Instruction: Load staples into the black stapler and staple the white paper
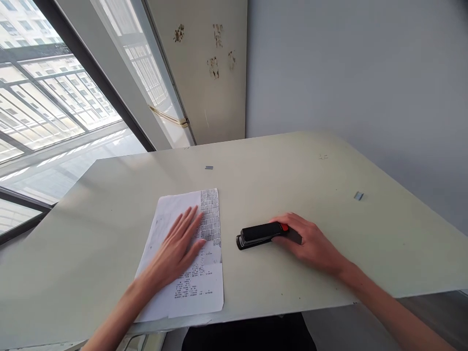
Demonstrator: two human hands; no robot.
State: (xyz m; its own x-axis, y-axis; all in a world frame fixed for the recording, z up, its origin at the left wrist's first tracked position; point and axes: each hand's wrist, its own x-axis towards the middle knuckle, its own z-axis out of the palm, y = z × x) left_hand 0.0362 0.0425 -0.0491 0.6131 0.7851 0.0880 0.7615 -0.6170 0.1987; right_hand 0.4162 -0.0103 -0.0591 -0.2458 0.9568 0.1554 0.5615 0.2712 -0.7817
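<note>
A stack of printed paper sheets (204, 282) lies on the pale table (292, 175) in front of me. My left hand (179, 246) rests flat on the sheets with its fingers stretched out. To the right lies a black stapler (258, 234) with a red rear end. My right hand (310, 241) has its fingers curled around the rear of the stapler, which sits flat on the table.
Two small strips of staples lie on the table, one at the back middle (208, 167) and one at the right (359, 196). A large window (54, 107) stands to the left and a grey wall (358, 73) behind the table.
</note>
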